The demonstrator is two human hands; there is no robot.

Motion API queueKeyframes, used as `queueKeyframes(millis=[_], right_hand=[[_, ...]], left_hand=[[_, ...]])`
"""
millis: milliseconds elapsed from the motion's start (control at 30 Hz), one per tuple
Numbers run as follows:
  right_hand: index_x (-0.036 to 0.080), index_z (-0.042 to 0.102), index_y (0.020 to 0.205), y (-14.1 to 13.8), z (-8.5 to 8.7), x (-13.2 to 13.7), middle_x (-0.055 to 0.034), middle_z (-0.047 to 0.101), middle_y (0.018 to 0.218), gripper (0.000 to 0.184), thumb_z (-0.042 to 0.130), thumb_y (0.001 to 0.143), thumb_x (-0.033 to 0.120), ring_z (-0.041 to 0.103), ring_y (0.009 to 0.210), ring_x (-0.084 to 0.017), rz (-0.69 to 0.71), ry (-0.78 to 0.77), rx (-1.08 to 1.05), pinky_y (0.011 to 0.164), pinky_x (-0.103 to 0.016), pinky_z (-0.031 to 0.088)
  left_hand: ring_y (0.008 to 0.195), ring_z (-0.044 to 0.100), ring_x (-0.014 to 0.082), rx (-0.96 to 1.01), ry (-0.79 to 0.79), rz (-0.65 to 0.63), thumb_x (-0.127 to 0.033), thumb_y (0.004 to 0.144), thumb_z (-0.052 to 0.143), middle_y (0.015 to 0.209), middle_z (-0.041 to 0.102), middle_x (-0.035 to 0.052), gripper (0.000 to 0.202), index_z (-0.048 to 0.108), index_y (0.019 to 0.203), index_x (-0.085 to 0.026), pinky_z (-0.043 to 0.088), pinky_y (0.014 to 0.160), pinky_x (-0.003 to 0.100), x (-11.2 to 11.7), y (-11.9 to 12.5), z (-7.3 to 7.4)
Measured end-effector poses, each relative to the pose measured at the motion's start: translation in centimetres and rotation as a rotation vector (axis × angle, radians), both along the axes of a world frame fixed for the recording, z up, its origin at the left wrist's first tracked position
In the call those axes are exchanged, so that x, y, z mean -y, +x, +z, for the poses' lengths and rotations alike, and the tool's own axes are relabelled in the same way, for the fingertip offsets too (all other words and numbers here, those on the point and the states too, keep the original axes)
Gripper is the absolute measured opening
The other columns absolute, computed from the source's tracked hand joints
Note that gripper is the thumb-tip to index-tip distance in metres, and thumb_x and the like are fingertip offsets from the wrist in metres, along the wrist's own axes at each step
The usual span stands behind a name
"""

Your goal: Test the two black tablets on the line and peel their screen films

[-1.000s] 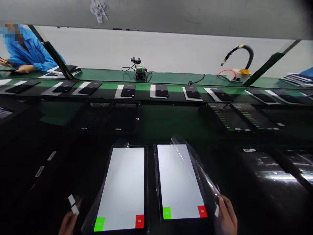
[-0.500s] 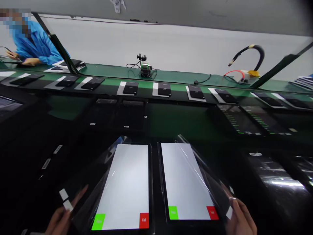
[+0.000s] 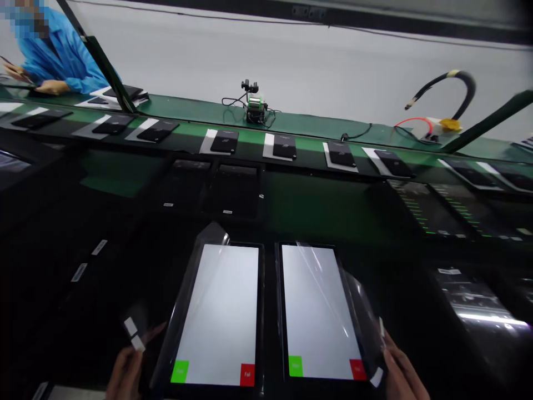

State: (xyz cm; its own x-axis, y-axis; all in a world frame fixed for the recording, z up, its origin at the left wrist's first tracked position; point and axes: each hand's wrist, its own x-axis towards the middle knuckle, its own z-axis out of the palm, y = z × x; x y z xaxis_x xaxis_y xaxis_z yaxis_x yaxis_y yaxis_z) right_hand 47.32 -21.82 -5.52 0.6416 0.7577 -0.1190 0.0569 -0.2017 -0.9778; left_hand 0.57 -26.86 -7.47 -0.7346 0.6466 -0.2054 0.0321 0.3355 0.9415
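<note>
My left hand (image 3: 125, 371) and right hand (image 3: 402, 368) pinch clear films (image 3: 363, 308); between them, lit tablets (image 3: 222, 311) on a dark bench (image 3: 328, 203); beyond, a pale wall (image 3: 179, 64).

The left tablet (image 3: 220, 311) and the right tablet (image 3: 318, 311) had white screens (image 3: 227, 289), black bezels (image 3: 260, 311), green squares (image 3: 180, 371) and red squares (image 3: 247, 374). Films (image 3: 361, 305) were transparent, tabs (image 3: 130, 326) white. The co-worker's sleeve (image 3: 85, 72) was blue, the rear bench (image 3: 187, 111) green.
</note>
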Motion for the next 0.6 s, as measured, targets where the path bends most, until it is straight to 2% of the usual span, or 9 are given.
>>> queueKeyframes(millis=[67, 167, 233, 333, 400, 467, 533, 600], right_hand=[[0.022, 0.065, 0.083, -0.1, 0.7, 0.0, -0.0079, 0.054, 0.137, 0.030, 0.066, 0.074, 0.051, 0.044, 0.129, -0.037, 0.187, -0.016, 0.239, 0.102, -0.055, 0.041], [0.024, 0.060, 0.083, -1.3, 2.8, -0.6, -0.0045, 0.046, 0.144, 0.020, 0.055, 0.084, 0.044, 0.031, 0.137, -0.036, 0.579, 0.000, 0.663, 0.109, -0.067, 0.017], [0.025, 0.056, 0.081, -2.8, 4.9, -1.5, -0.0032, 0.048, 0.142, 0.019, 0.049, 0.089, 0.041, 0.032, 0.137, -0.035, 0.766, 0.041, 0.893, 0.109, -0.068, 0.008], [0.026, 0.053, 0.090, -6.0, 8.2, -3.8, -0.0021, 0.049, 0.141, 0.016, 0.049, 0.090, 0.041, 0.035, 0.136, -0.028, 1.016, 0.146, 1.119, 0.114, -0.057, 0.002], [0.027, 0.052, 0.102, -8.7, 9.9, -5.9, -0.0015, 0.052, 0.138, 0.021, 0.055, 0.088, 0.042, 0.037, 0.135, -0.025, 1.228, 0.214, 1.200, 0.115, -0.051, -0.003], [0.026, 0.049, 0.114, -11.7, 10.7, -8.3, -0.0033, 0.056, 0.134, 0.031, 0.054, 0.089, 0.043, 0.039, 0.134, -0.024, 1.380, 0.248, 1.178, 0.114, -0.050, -0.011], [0.022, 0.038, 0.131, -14.8, 10.4, -10.7, -0.0053, 0.061, 0.127, 0.045, 0.050, 0.092, 0.041, 0.037, 0.136, -0.021, 1.496, 0.268, 1.098, 0.113, -0.048, -0.018], [0.018, 0.025, 0.141, -17.5, 9.4, -12.6, -0.0053, 0.064, 0.123, 0.057, 0.048, 0.094, 0.039, 0.029, 0.140, -0.020, 1.599, 0.295, 1.027, 0.112, -0.049, -0.020]], left_hand=[[0.100, 0.066, 0.0221, 0.109, -0.006, 0.088, -0.061, 0.075, 0.058, 0.088, 0.073, -0.0006, 0.032, 0.056, 0.075, -0.028, 0.057, 0.080, 0.031, 0.1, 0.7, -0.3], [0.097, 0.062, 0.0212, 0.007, 0.009, 0.146, -0.059, 0.073, 0.061, 0.080, 0.065, -0.0002, 0.032, 0.056, 0.075, -0.028, 0.050, 0.090, 0.033, 0.4, 1.5, -0.8], [0.094, 0.061, 0.0217, -0.051, 0.046, 0.173, -0.055, 0.076, 0.060, 0.078, 0.061, 0.0005, 0.028, 0.057, 0.075, -0.027, 0.047, 0.092, 0.036, 0.4, 2.1, -1.2], [0.086, 0.061, 0.0210, -0.098, 0.082, 0.218, -0.049, 0.079, 0.058, 0.077, 0.059, 0.0009, 0.025, 0.055, 0.074, -0.026, 0.047, 0.090, 0.038, 0.2, 3.0, -1.3], [0.084, 0.060, 0.0198, -0.131, 0.115, 0.237, -0.048, 0.080, 0.058, 0.078, 0.058, 0.0005, 0.024, 0.053, 0.073, -0.025, 0.046, 0.092, 0.039, -0.1, 3.5, -1.0], [0.082, 0.059, 0.0194, -0.174, 0.130, 0.262, -0.046, 0.080, 0.059, 0.077, 0.057, 0.0001, 0.023, 0.053, 0.074, -0.024, 0.046, 0.092, 0.040, -0.4, 4.0, -0.5], [0.081, 0.059, 0.0197, -0.217, 0.135, 0.291, -0.044, 0.081, 0.059, 0.075, 0.057, 0.0004, 0.023, 0.054, 0.074, -0.023, 0.047, 0.089, 0.039, -0.7, 4.4, -0.1], [0.078, 0.059, 0.0192, -0.234, 0.137, 0.306, -0.042, 0.081, 0.059, 0.075, 0.056, 0.0004, 0.021, 0.054, 0.074, -0.023, 0.048, 0.084, 0.037, -0.8, 4.6, 0.2]])
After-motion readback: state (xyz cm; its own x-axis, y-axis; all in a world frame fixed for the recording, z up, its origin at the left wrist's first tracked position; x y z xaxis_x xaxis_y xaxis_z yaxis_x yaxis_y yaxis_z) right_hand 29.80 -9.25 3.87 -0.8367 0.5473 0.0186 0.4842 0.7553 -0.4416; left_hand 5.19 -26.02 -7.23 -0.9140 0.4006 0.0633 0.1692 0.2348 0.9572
